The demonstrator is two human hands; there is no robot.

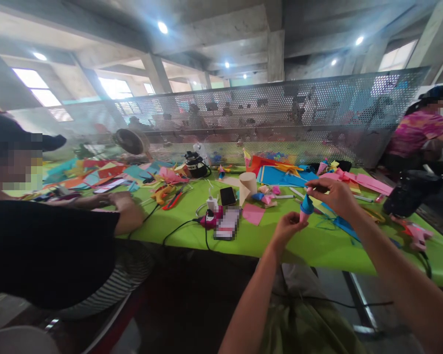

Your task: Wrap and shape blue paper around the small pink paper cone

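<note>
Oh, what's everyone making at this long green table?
The person's left hand steadies the pink lower end of a small blue-and-pink paper piece, while the right hand pinches its top. A pink glue gun lies on the green table to the right. At the left, a co-worker in a black top works by a heap of coloured paper.

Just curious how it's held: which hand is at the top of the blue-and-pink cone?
The right hand; the left hand holds the pink bottom of the cone.
</note>
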